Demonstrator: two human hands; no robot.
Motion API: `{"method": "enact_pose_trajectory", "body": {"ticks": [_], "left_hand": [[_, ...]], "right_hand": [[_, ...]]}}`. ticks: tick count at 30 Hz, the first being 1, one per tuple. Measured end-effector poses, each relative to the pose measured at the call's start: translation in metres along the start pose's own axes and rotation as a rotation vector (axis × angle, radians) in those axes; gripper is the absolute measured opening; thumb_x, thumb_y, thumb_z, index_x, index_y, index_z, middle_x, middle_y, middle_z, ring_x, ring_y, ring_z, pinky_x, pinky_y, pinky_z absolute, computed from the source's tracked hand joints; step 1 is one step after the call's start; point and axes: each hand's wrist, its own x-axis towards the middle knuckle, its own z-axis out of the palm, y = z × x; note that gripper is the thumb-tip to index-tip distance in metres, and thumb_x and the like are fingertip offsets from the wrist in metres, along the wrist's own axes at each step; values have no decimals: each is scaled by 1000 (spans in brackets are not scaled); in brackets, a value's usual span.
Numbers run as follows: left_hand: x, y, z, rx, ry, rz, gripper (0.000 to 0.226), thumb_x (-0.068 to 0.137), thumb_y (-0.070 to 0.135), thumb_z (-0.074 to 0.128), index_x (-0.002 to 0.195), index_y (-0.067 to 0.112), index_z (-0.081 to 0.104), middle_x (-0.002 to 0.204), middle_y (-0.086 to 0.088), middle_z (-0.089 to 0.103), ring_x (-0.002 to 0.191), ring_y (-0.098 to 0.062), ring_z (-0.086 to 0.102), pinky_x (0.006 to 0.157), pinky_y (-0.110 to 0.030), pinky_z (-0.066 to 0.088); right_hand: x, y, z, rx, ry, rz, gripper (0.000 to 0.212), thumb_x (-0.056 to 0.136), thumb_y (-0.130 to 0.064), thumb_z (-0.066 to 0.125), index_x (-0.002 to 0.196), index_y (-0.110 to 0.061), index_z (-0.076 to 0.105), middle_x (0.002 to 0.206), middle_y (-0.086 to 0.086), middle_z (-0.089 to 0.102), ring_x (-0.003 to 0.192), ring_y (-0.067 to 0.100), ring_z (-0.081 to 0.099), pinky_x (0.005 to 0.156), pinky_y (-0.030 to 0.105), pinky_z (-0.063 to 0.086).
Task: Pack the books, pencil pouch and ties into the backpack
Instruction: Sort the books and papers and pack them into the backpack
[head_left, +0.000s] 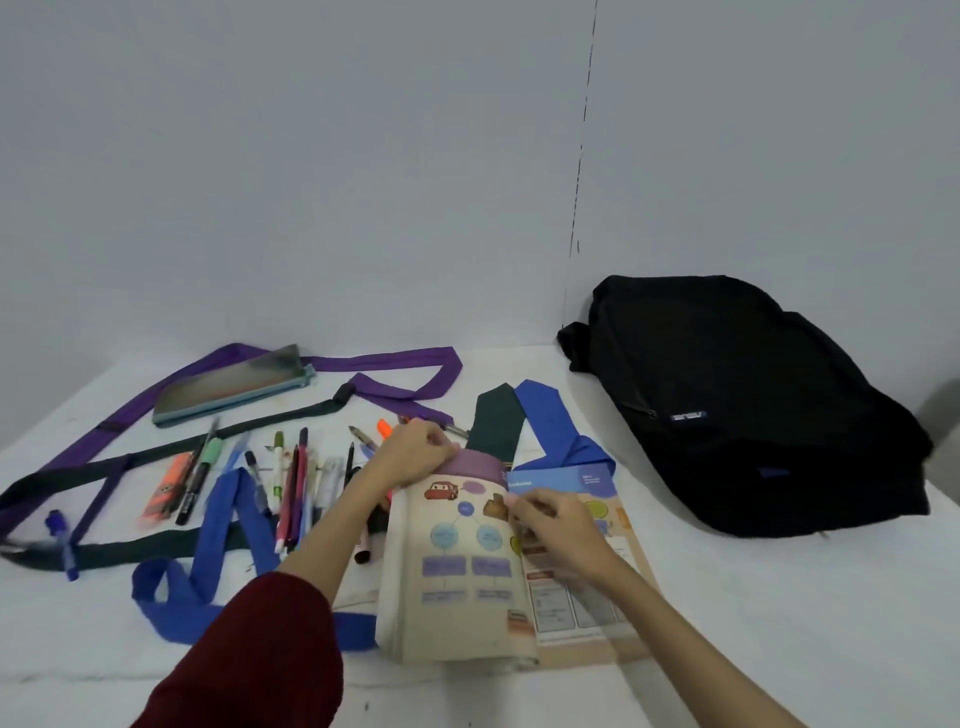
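So you've got the open illustrated softcover book (467, 561) lying in front of you on the white tabletop (779, 597), and it looks floppy. Your left hand (415, 452) has its fingers curled, pinching the top of the curved left pages; your right hand (550, 525) pinches a page near the middle. Thin pages will probably crease, so I'd close it and take it by the spine. The black fabric backpack (737, 405) sits well apart at the right, looks zipped, with open room between. The soft blue tie (218, 561), purple tie (384, 358) and scattered pens (291, 483) crowd your left, with the flat grey pencil pouch (234, 387) behind them
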Motion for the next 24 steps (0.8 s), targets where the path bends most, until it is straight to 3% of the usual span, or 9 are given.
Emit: {"method": "enact_pose_trajectory", "body": {"ticks": [2,6,8,11,13,16,18,21,24], "left_hand": [[4,11,-11,-87,2,18,22,91,27,59,100,9,69,94,-1,63,86,-10,54,65,-18,39],[2,45,-16,-351,70,15,16,89,29,60,101,20,65,96,1,64,92,-14,59,68,-22,44],[-3,64,-7,-522,71,56,29,91,36,57,114,18,59,109,-3,63,94,-15,60,64,-24,52],[-17,88,8,-850,-50,61,47,94,49,45,132,22,41,128,3,46,99,-21,62,69,-34,59],[-21,91,23,-958,-158,44,55,94,55,34,141,27,28,130,10,33,105,-26,61,77,-37,58],[-25,70,57,-672,-175,24,60,91,55,43,141,23,32,140,5,35,116,-23,53,94,-37,49],[-25,51,80,-462,-90,-26,56,86,42,62,131,16,44,133,-9,48,114,-21,53,93,-34,46],[-31,44,96,-667,14,-233,44,82,32,69,119,14,51,119,-8,59,107,-23,58,91,-39,50],[-32,46,96,-791,51,-336,40,81,24,72,110,15,46,107,-2,59,103,-22,59,90,-39,52]], "right_hand": [[-9,-12,-9,77,-7,-22,34,94,-35,53,95,-4,68,88,5,71,76,12,65,63,18,51],[-24,-35,-34,225,-33,24,36,93,-46,48,102,-17,68,87,1,73,74,16,67,63,23,53],[-27,-43,-47,201,-58,49,45,91,-56,44,107,-21,67,93,2,74,80,19,70,65,26,54],[-32,-46,-66,137,-31,60,58,83,-66,44,104,-19,69,92,6,74,76,17,70,61,23,53],[-31,-39,-78,97,20,70,52,84,-58,53,105,-14,68,90,9,73,74,18,70,59,24,54],[-24,-12,-89,24,144,142,33,85,-33,68,104,-7,61,88,10,71,72,18,70,57,26,53],[-21,8,-90,-119,187,207,29,85,-34,68,89,-7,60,83,7,69,70,16,66,59,25,50],[-19,29,-82,-289,201,286,36,88,-37,62,68,-12,46,66,2,54,59,12,49,55,23,35],[-16,35,-71,-285,242,325,27,87,-26,60,69,-14,44,69,1,56,62,11,53,55,21,38]]}}
